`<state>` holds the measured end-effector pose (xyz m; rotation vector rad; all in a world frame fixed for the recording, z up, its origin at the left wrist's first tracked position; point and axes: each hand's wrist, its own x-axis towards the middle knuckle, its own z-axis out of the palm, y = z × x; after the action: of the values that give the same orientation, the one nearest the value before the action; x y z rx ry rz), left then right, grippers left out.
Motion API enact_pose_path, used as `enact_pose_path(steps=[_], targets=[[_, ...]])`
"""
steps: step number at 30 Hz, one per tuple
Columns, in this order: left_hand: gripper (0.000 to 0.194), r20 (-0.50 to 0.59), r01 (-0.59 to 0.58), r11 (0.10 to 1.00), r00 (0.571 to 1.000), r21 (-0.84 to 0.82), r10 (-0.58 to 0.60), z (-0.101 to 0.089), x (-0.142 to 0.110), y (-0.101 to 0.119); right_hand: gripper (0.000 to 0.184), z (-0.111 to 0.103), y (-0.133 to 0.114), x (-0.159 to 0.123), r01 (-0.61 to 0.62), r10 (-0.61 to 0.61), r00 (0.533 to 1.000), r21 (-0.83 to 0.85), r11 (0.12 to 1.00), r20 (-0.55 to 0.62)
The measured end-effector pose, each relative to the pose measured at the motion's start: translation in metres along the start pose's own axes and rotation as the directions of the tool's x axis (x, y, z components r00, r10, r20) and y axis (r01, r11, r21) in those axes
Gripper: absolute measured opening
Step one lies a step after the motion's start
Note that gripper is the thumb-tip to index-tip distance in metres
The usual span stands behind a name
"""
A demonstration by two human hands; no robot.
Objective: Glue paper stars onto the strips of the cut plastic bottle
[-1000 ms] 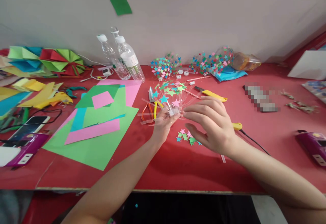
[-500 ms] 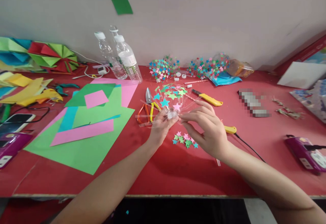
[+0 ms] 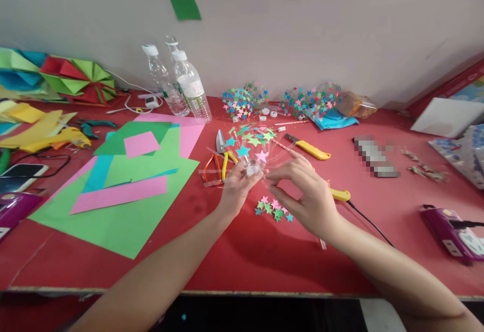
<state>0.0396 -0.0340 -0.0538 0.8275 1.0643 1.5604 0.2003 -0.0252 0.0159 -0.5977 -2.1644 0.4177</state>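
My left hand (image 3: 237, 183) is closed around a clear plastic piece with a round base (image 3: 253, 170) and thin strips fanning outward. Blue, green and pink paper stars (image 3: 254, 141) sit on some of its strips. Just to the right hovers my right hand (image 3: 308, 186), its thumb and index finger slightly apart beside the strips; I see nothing between them. Below, a small pile of loose paper stars (image 3: 275, 210) lies on the red table (image 3: 242, 256). Behind the left hand are orange-and-yellow-handled pliers (image 3: 220, 158), partly seen through the clear strips.
Coloured paper sheets (image 3: 151, 223) cover the left side, with plastic bottles (image 3: 193, 90) behind. Finished star clusters (image 3: 244, 103) stand near the wall. A yellow cutter knife (image 3: 310, 148), a yellow-handled corded tool (image 3: 340, 194) and a purple power strip (image 3: 448, 231) lie rightward.
My right fingers have drawn back slightly from the base of the plastic piece. My left hand still holds it in nearly the same place. The view has shifted slightly.
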Motion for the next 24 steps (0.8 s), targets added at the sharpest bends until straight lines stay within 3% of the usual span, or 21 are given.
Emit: enact_pose_path(steps=[7, 16, 24], targets=[[0.029, 0.007, 0.016, 1.000, 1.000, 0.013, -0.017, -0.0002, -0.0009, -0.0012, 0.013, -0.0013, 0.0004, 0.0008, 0.043, -0.045, 0.997, -0.039, 0.998, -0.057], [0.031, 0.008, -0.006, 1.000, 1.000, 0.013, 0.006, -0.0003, 0.0001, -0.0042, 0.010, -0.0048, 0.0022, 0.0015, 0.102, -0.140, 0.979, -0.238, 0.966, -0.148], [0.029, 0.025, -0.009, 1.000, 1.000, 0.002, 0.009, 0.0001, 0.0004, -0.0065, 0.010, -0.0043, 0.0030, 0.0011, 0.163, -0.184, 0.979, -0.215, 0.963, -0.084]])
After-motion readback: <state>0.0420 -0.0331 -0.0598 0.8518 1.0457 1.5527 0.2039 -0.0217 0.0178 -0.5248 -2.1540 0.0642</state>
